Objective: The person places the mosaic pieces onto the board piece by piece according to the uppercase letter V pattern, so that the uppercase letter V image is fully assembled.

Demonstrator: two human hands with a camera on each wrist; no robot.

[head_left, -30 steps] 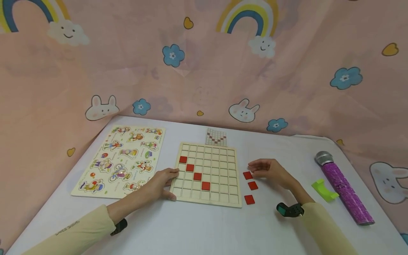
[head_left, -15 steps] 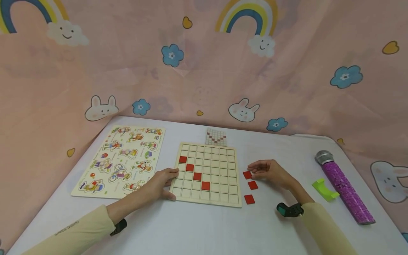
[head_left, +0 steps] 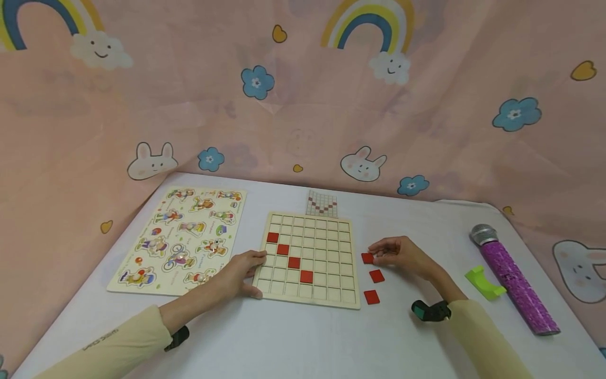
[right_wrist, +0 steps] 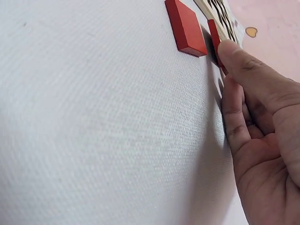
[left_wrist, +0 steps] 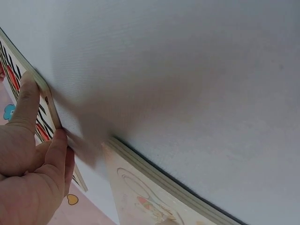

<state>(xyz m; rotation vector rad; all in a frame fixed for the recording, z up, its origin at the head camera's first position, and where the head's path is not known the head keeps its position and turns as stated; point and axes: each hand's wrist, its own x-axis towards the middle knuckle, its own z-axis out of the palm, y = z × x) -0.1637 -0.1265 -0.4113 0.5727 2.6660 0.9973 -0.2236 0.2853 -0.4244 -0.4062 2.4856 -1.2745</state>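
A square wooden grid board (head_left: 326, 263) lies flat on the table, with a slanting row of red square tiles (head_left: 294, 262) in its left and middle cells. My left hand (head_left: 239, 273) holds the board's left edge; in the left wrist view its thumb lies on top near a corner and the other fingertips (left_wrist: 60, 140) meet the side. Right of the board, my right hand (head_left: 402, 257) pinches another red tile (head_left: 367, 258) between thumb and finger. That tile (right_wrist: 215, 40) stands tilted in the right wrist view. Two loose red tiles (head_left: 376, 276) lie just below it.
Behind the board stands a small pattern card (head_left: 322, 204) with a red V on a grid. A picture puzzle board (head_left: 189, 231) is at the left. To the right lie a purple microphone (head_left: 518, 284) and a green curved piece (head_left: 485, 283). A printed cloth hangs at the back.
My right fingers have closed on the nearest red tile, which has shifted slightly and tilted up. The left hand and the grid board have stayed in place.
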